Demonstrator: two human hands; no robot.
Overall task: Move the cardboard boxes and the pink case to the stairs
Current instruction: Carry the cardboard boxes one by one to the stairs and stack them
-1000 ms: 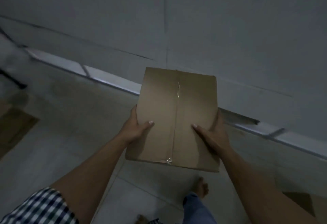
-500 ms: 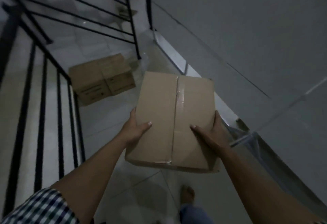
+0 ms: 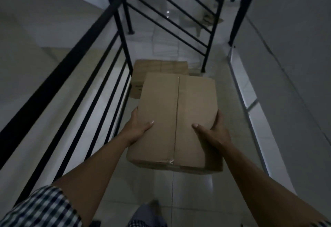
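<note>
I hold a taped brown cardboard box (image 3: 176, 119) in front of me with both hands, above the tiled floor. My left hand (image 3: 138, 128) grips its left side with the thumb on top. My right hand (image 3: 214, 131) grips its right side the same way. A second cardboard box (image 3: 157, 68) lies on the floor straight ahead, beside the railing, partly hidden behind the carried box. The pink case is not in view.
A black metal railing (image 3: 75, 76) runs along my left, and another railing section (image 3: 180, 17) crosses ahead. A grey wall (image 3: 286, 65) closes the right side. The pale tiled floor (image 3: 189, 191) forms a narrow passage. My foot (image 3: 152, 207) shows at the bottom.
My view has swung left from the wall to face down the passage. The second box on the floor now lies straight ahead and closer. Both hands keep the same grip on the carried box.
</note>
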